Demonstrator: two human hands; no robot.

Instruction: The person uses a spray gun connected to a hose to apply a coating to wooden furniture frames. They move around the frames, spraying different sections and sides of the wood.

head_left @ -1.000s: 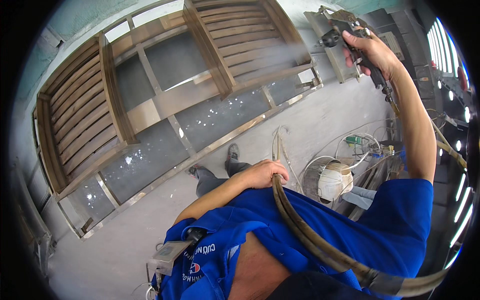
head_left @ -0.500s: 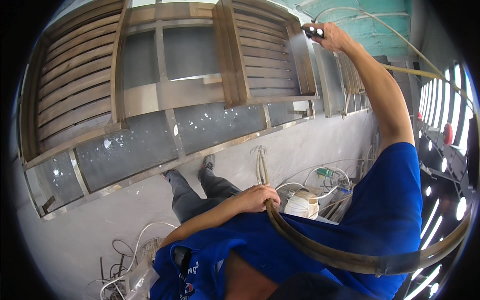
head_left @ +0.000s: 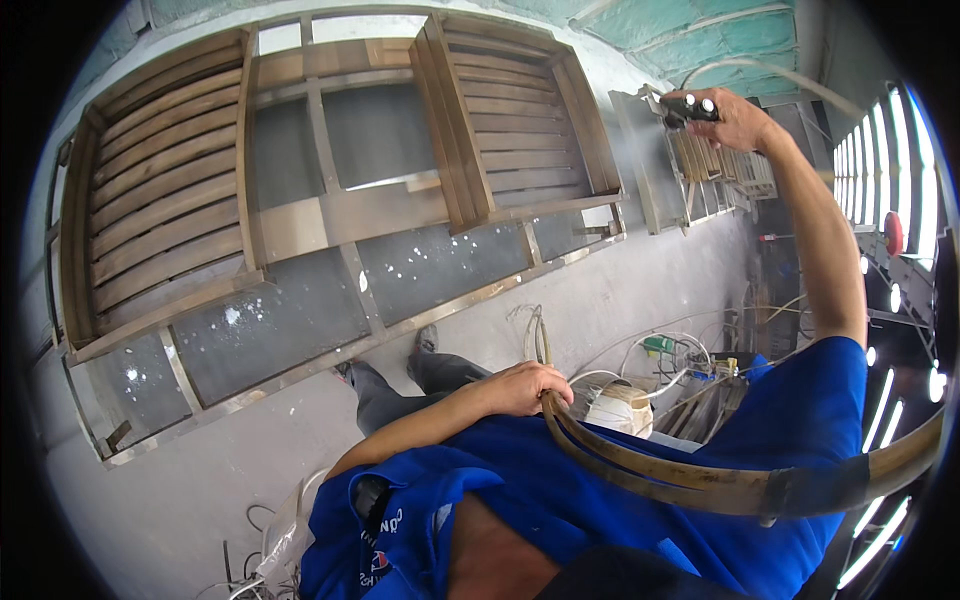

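My right hand (head_left: 742, 122), raised on an outstretched arm at the upper right, is closed around a dark spray gun (head_left: 688, 108). A pale hose runs from the gun's area toward the right. Hazy mist hangs left of the gun, beside the right slatted wooden frame (head_left: 515, 130). Low in front of my body, my left hand (head_left: 532, 388) grips a pair of tan hoses (head_left: 620, 468), bound together farther right with dark tape. A larger slatted wooden frame (head_left: 170, 180) stands at the far left. Both frames rest on a metal rack (head_left: 275, 393) with grey panels.
More slatted wooden pieces (head_left: 700, 160) stand beyond the gun. On the floor near my left hand are a whitish wrapped container (head_left: 618, 410) and tangled hoses (head_left: 690, 350). Clear plastic (head_left: 287, 530) and cables lie at the lower left. Teal sheeting (head_left: 690, 40) covers the background.
My right hand with the spray gun has moved right and somewhat down, away from the right wooden frame. My left hand still holds the hoses; the view has shifted slightly.
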